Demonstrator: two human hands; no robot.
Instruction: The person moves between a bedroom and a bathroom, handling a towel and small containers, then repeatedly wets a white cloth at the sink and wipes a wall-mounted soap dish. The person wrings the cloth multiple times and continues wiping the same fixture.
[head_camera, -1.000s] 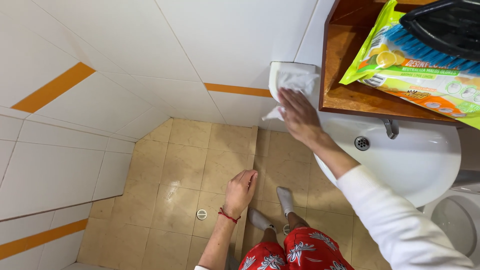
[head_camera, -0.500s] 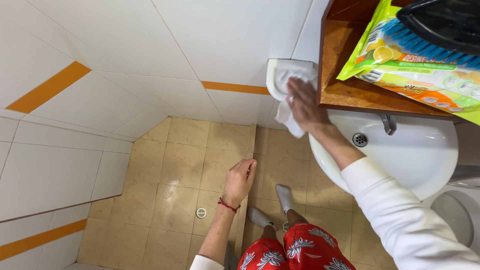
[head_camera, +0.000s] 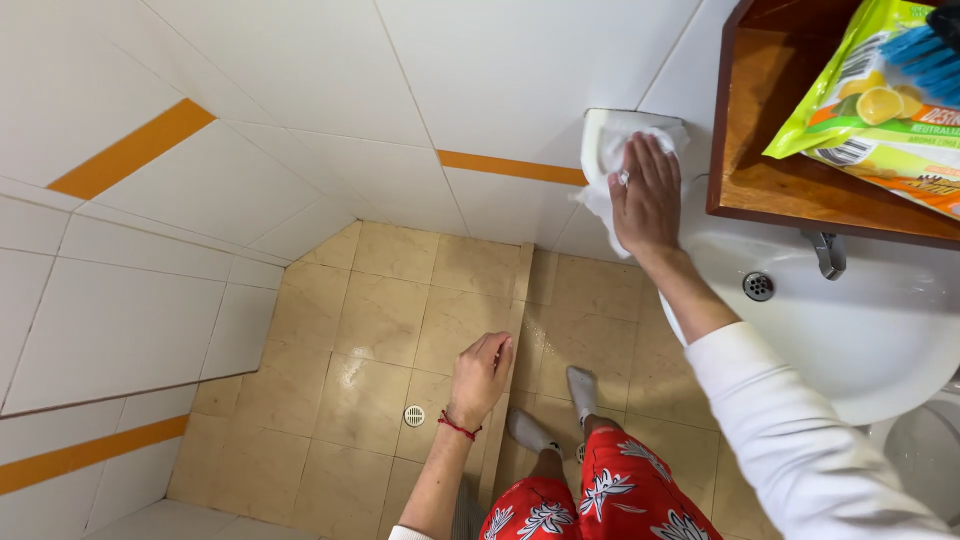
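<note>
Item: wall-mounted white soap dish (head_camera: 600, 135), fixed to the white tile just left of the wooden shelf (head_camera: 770, 180), above the sink (head_camera: 860, 330).

Your right hand (head_camera: 648, 195): fingers flat and spread, pressing a white cloth (head_camera: 600, 205) onto the dish; no closed grip, the cloth is held by palm pressure, with a loose tail hanging below.

Your left hand (head_camera: 482, 375): hanging free over the tan floor tiles (head_camera: 380, 330), fingers loosely curled, holding nothing.

Progress, as a judgement: wiping of the dish is under way; how clean it is cannot be told beneath the cloth. Sink and shelf look untouched by the cloth.

Change from half a second ago: your right hand sits more squarely over the dish, fingers pointing further up, and the view has swung left.
</note>
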